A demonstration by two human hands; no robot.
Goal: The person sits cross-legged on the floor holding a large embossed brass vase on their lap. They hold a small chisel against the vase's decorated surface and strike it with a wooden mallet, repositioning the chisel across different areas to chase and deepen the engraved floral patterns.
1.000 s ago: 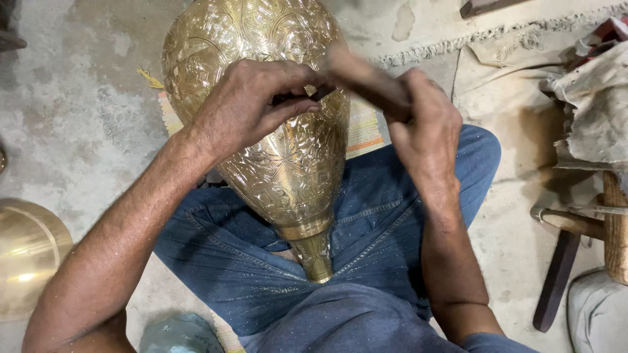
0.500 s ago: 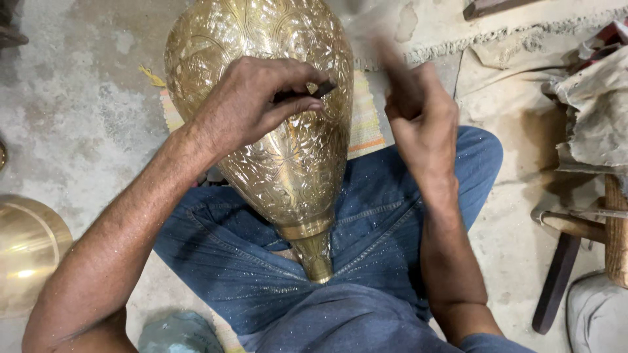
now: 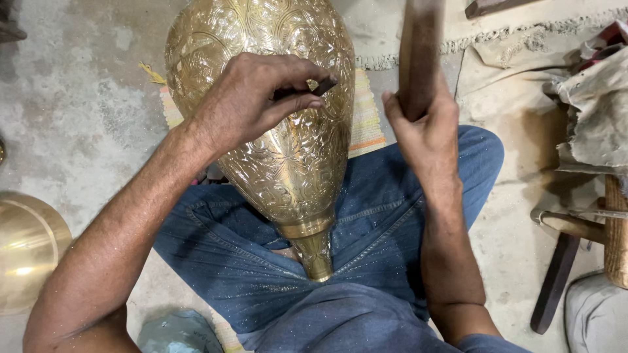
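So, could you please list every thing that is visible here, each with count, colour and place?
brass vase: one, gold, engraved, lying on the lap, neck toward the person
chisel: one, dark, tip against the vase
wooden handle: one, brown, raised, top right of the vase
brass bowl: one, gold, left edge
striped mat: one, pale, under the vase
cloth: one, beige, right
jeans: blue
left hand: holds the chisel
right hand: grips the wooden handle

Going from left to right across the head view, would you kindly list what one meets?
Brass bowl → left hand pinching a small dark chisel against the embossed brass vase → right hand gripping a wooden mallet handle → crumpled cloth.
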